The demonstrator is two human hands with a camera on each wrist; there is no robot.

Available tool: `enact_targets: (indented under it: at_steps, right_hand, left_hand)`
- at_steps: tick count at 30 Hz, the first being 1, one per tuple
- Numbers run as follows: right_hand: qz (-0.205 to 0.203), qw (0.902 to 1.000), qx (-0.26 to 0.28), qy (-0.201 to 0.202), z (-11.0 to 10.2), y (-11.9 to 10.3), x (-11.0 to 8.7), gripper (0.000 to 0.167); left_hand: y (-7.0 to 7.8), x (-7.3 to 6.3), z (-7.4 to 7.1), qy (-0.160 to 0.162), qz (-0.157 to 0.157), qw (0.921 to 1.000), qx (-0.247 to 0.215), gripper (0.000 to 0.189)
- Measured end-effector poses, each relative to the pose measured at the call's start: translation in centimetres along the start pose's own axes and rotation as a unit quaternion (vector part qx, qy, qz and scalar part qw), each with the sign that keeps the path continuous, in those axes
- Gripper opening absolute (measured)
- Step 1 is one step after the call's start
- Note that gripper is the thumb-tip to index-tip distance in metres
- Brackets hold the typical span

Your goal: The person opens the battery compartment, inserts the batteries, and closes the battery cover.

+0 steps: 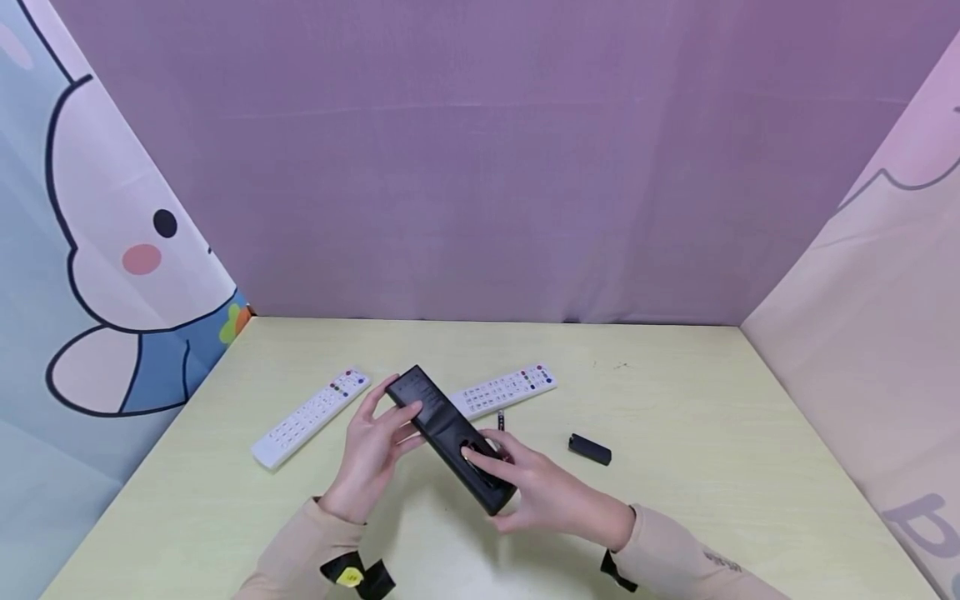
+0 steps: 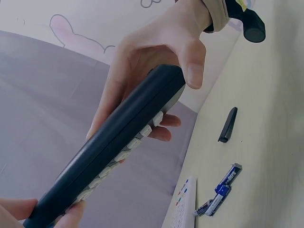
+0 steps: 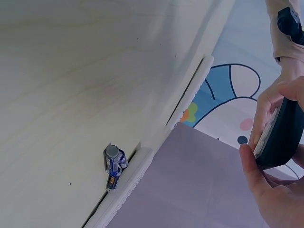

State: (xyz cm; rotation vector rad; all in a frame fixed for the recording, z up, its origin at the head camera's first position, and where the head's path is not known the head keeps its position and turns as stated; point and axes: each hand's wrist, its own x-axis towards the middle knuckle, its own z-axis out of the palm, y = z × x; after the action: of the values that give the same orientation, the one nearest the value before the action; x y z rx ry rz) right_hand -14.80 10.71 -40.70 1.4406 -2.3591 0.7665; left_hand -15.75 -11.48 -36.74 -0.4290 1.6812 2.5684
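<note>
A black remote control [image 1: 442, 423] is tilted above the table with its back toward the head camera. My left hand [image 1: 375, 442] grips its upper end, fingers along both edges. At the lower end my right hand [image 1: 551, 487] holds it, thumb pressed on the back at the dark battery compartment, whose inside is largely covered by the fingers. White buttons [image 2: 134, 143] line its underside in the left wrist view. A black battery cover [image 1: 590, 449] lies to the right of the right hand. Blue-and-silver batteries [image 2: 219, 198] rest on the table beyond the remote.
One white remote [image 1: 311, 418] lies at the left of the table [image 1: 697, 400]. Another white remote [image 1: 517, 388] lies behind the hands, close to the batteries. A purple cloth [image 1: 480, 183] hangs along the table's back edge, with printed cloths at both sides.
</note>
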Motion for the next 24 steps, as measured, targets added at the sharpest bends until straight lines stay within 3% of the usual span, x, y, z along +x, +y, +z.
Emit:
enact_targets:
  at_steps: [7,11,16,24]
  right_hand:
    - [-0.037,0.9987,-0.020,0.030,0.25,0.29,-0.14,0.085]
    - [-0.038,0.9983,-0.022,0.039,0.25,0.16,-0.10,0.081]
    - [-0.019,0.9992,0.002,0.034,0.17,-0.07,0.01,0.078]
    - [0.036,0.9979,0.053,-0.014,0.12,-0.05,0.13,0.075]
  left_hand:
    - [-0.03,0.03,0.05,-0.001,0.002,1.0000,-0.001,0.057]
    - [-0.01,0.04,0.04,-0.003,0.001,1.0000,0.000,0.058]
    - [0.02,0.13,-0.12,0.001,-0.006,1.0000,-0.005,0.058]
    - [0.05,0.45,-0.53,0.005,-0.008,1.0000,-0.002,0.061]
